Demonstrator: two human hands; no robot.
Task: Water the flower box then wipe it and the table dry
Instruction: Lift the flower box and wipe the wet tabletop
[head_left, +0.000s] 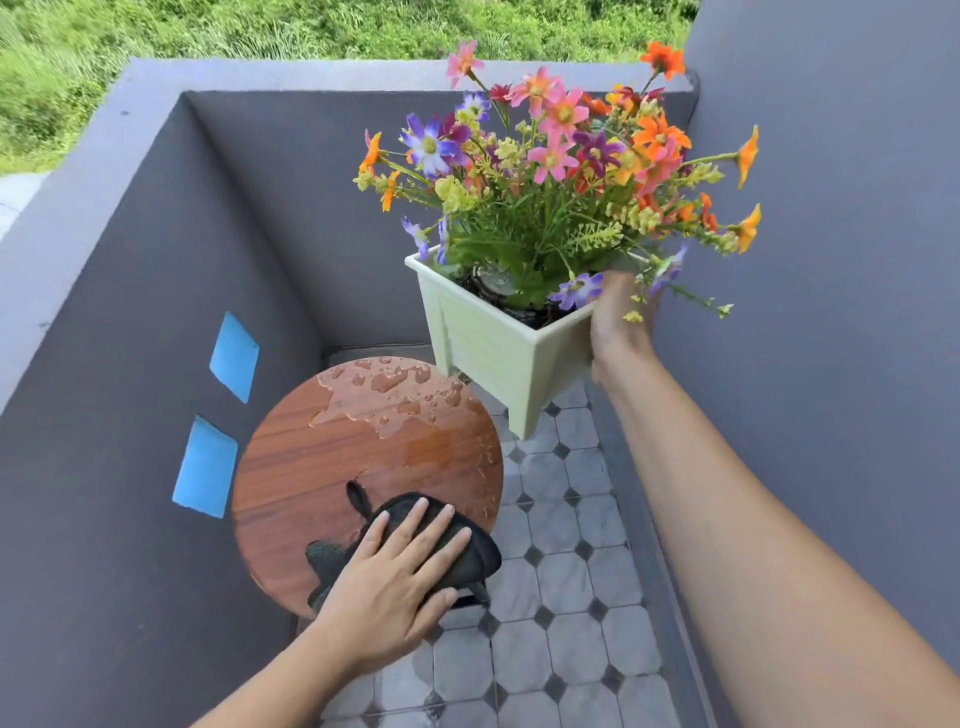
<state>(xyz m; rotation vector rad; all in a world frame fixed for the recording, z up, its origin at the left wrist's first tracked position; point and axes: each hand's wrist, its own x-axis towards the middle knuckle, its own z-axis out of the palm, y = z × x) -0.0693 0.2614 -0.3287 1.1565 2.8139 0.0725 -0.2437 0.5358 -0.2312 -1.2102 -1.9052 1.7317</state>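
A pale green square flower box (493, 348) full of pink, orange and purple flowers (561, 156) hangs in the air above the far right of the table. My right hand (618, 322) grips its right rim and holds it up, tilted. A round wooden table (332, 457) stands below, with puddles and drops of water (395, 389) on its far half. My left hand (395, 571) lies flat, fingers spread, pressing a dark cloth (467, 551) onto the table's near right edge.
Grey balcony walls (156, 260) close in on the left, back and right. Two blue openings (234, 356) sit in the left wall. The floor (566, 597) is grey tile with dark diamonds. Green vegetation lies beyond the parapet.
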